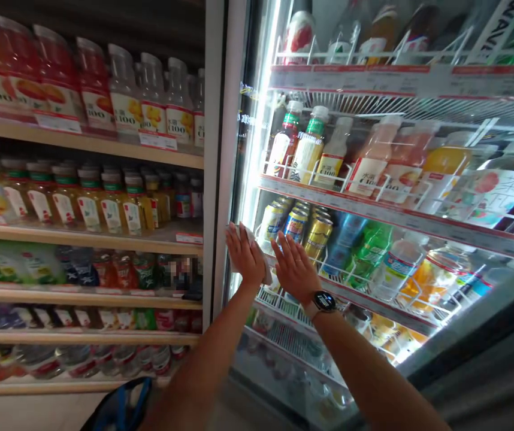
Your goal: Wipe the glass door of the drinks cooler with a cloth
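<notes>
My left hand [244, 254] holds a pale, thin cloth [267, 272] against the glass door of a lit drinks fridge, near the door's left edge. Its fingers lie flat and point upward, and the cloth shows past both sides of the palm. To its right, my right hand [295, 269] rests with fingers stretched out and slightly apart, seemingly on the glass, holding nothing. A dark round watch [324, 301] is on my right wrist. Behind the glass, close to both hands, stand several drink cans [296, 223].
Inside the fridge, wire-fronted shelves [374, 206] carry bottles. A light door frame [218, 179] divides it from wooden shelves [104, 236] of bottled drinks on the left. A dark object with blue straps [124, 404] is low at the bottom.
</notes>
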A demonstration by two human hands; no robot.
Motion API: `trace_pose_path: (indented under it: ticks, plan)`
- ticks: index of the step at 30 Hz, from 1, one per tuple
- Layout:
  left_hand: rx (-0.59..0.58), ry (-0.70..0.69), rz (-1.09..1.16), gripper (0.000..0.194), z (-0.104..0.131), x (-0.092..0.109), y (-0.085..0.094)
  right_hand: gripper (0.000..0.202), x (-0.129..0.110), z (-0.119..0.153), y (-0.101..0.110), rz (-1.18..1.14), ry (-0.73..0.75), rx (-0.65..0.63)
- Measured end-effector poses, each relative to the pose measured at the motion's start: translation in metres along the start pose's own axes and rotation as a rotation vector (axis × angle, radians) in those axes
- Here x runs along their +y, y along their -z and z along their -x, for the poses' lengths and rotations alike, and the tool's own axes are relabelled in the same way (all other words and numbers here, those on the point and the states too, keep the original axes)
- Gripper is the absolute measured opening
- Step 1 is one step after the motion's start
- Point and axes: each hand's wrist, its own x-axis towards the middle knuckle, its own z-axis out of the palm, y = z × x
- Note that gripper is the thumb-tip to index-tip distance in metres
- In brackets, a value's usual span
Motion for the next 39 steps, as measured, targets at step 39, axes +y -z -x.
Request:
trace_pose_path:
  ticks: [39]
  plan:
    - [-0.103, -0.256, -0.067, 0.057, 0.08, -0.026, 0.003, 0.067, -0.001, 0.0, -0.002, -0.027, -0.019, -0.003]
